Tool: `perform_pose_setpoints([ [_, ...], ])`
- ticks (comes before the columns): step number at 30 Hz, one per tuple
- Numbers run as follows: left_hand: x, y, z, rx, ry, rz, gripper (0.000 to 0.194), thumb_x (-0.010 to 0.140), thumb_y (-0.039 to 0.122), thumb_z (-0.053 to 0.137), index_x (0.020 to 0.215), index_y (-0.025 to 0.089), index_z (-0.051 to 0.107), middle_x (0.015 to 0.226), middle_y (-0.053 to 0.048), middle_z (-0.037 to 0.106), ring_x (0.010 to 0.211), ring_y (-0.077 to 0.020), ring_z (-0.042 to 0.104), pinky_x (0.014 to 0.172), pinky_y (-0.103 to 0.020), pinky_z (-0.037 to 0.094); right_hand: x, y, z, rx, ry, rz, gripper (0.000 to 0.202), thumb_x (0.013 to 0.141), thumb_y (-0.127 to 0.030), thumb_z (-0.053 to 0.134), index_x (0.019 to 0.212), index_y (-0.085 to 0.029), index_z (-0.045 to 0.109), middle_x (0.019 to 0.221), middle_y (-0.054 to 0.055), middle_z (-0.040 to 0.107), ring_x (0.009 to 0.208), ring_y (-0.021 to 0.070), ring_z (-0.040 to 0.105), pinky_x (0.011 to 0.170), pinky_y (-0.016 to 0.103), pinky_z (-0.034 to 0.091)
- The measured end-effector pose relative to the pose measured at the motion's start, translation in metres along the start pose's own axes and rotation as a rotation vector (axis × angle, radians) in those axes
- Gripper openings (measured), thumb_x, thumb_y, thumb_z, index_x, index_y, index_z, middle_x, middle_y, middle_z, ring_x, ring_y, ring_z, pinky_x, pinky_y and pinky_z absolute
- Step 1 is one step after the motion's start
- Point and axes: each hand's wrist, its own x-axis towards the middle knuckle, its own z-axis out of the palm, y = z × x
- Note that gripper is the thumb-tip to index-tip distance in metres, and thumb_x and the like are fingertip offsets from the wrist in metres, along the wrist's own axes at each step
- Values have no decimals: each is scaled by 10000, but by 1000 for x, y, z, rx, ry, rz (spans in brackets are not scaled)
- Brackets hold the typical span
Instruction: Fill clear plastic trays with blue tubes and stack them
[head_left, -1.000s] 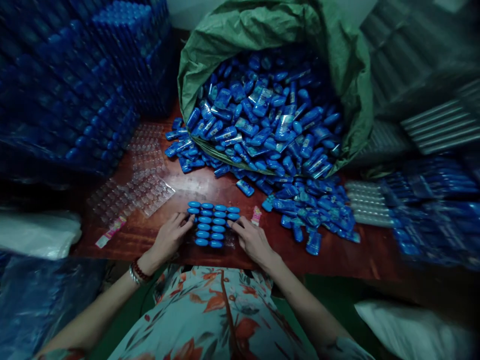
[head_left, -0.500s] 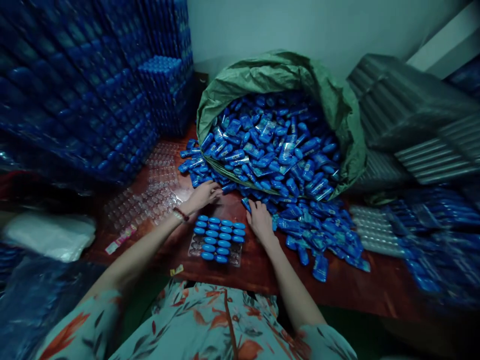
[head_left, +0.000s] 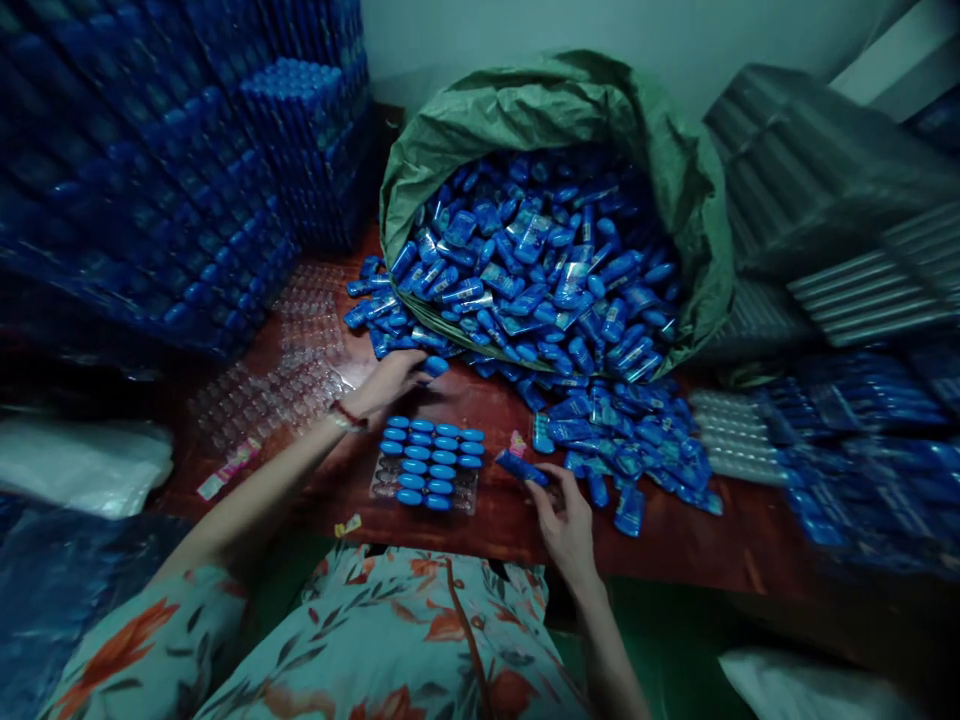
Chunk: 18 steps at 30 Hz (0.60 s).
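Note:
A clear plastic tray (head_left: 382, 482) lies on the red-brown table, partly filled with rows of blue bottles (head_left: 414, 466). Above it, at the edge of the blue pile, my left hand (head_left: 390, 382) has its fingers closed on a small blue bottle (head_left: 434, 366). To the right of the tray, my right hand (head_left: 564, 512) pinches another blue bottle (head_left: 522, 467) between thumb and fingers, held tilted over the table. Beyond both hands, a green sack (head_left: 705, 250) lies open, with blue bottles spilling out of its mouth.
Tall stacks of filled blue trays (head_left: 150, 200) stand at the left. Clear trays (head_left: 262, 400) lie left of my left forearm. Grey stacked trays (head_left: 810, 180) and a pale tray (head_left: 735, 436) are at the right. White plastic (head_left: 97, 462) lies far left.
My right hand has moved down and right, away from the pile, with a blue bottle in it. A blue bottle now shows at my left fingertips. The view has shifted slightly.

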Motion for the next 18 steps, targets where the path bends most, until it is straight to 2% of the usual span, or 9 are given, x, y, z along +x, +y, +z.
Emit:
perform_pose_setpoints([
  [1, -18, -3, -8, -36, 42, -24, 149, 862, 249, 518, 898, 136, 608, 823, -51, 666, 747, -171, 625, 672, -261, 485, -6, -4, 0, 2, -30, -41, 142, 887, -278, 523, 1007, -209, 553, 894, 52, 643, 785, 176, 641, 692, 294, 538],
  [4, -77, -6, -23, -206, 369, -171, 198, 801, 331, 619, 833, 137, 638, 851, -44, 657, 806, -178, 611, 754, -298, 496, -11, -11, 11, -23, -97, -180, 131, 893, -221, 503, 1006, -216, 569, 959, 55, 627, 908, 177, 618, 807, 313, 522],
  [6, -115, 0, -24, -292, 520, -282, 180, 771, 325, 655, 805, 148, 649, 851, -32, 657, 815, -175, 614, 788, -318, 502, -7, -12, 21, -42, -110, -245, 177, 903, -192, 479, 1061, -221, 554, 972, 58, 618, 924, 176, 610, 836, 324, 516],
  [7, -130, 6, -21, -335, 560, -333, 167, 769, 316, 659, 799, 152, 652, 845, -29, 661, 810, -175, 620, 791, -327, 508, -4, -12, 26, -58, -123, -280, 199, 905, -182, 471, 1084, -222, 548, 971, 59, 614, 923, 177, 607, 839, 327, 516],
  [9, -154, 20, -10, -398, 590, -408, 142, 778, 295, 651, 787, 154, 656, 824, -26, 670, 797, -176, 633, 790, -338, 517, 2, -13, 31, -121, -194, -360, 249, 907, -151, 443, 1124, -218, 545, 952, 65, 605, 900, 180, 601, 811, 324, 524],
  [12, -170, 38, 15, -369, 564, -426, 128, 811, 275, 612, 799, 157, 660, 825, -32, 677, 790, -168, 633, 765, -321, 519, 9, -19, 31, -312, -358, -475, 329, 891, -82, 389, 1149, -195, 559, 906, 73, 589, 826, 184, 584, 728, 311, 530],
  [15, -173, 41, 37, -263, 520, -353, 128, 853, 259, 552, 857, 163, 636, 829, -34, 667, 769, -151, 619, 727, -287, 513, 11, -29, 29, -496, -468, -574, 411, 845, -20, 381, 1169, -191, 567, 954, 91, 589, 848, 200, 567, 730, 325, 523],
  [18, -174, 33, 49, -160, 432, -231, 145, 894, 228, 484, 946, 168, 605, 873, -46, 655, 791, -147, 609, 743, -276, 505, 13, -34, 31, -581, -489, -621, 442, 820, -6, 408, 1183, -201, 567, 1014, 95, 591, 883, 206, 552, 739, 324, 508],
])
